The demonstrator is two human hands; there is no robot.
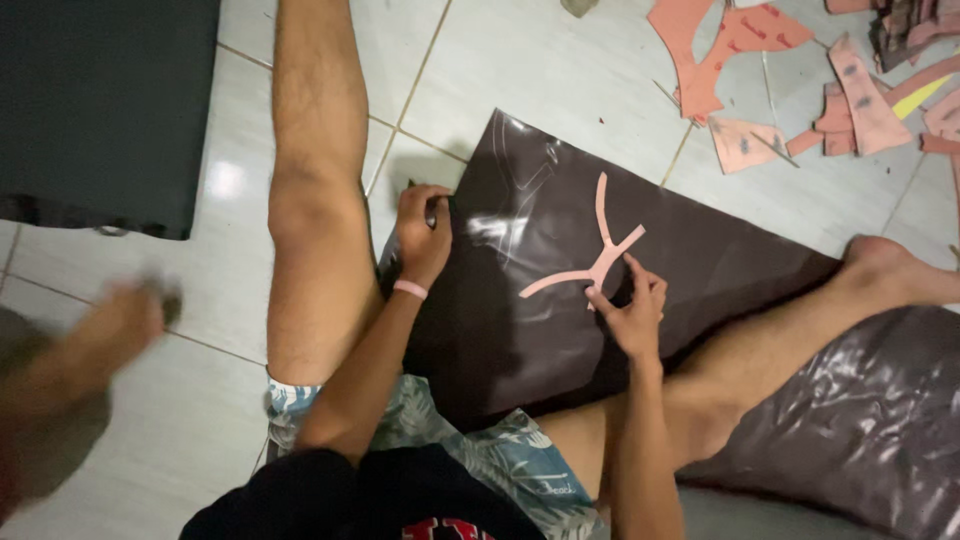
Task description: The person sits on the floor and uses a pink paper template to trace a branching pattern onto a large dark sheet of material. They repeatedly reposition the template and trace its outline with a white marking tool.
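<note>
1. Pale tiled floor (pixel 560 70), pink offcuts (pixel 850 95) scattered at the far right.
2. A glossy dark sheet (pixel 500 330) lies across the person's lap.
3. A thin pink Y-shaped template (pixel 597 258) lies flat on it.
4. Right hand (pixel 632 312) presses fingertips on the template; left hand (pixel 424 232) pinches the sheet's edge.

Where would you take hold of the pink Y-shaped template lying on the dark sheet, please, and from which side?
Grip the pink Y-shaped template at its junction, where the three thin arms meet, probably coming from above on the near side. It lies flat on the dark sheet, and the right hand already presses there; the slender arms would likely bend if lifted by their tips.
</note>
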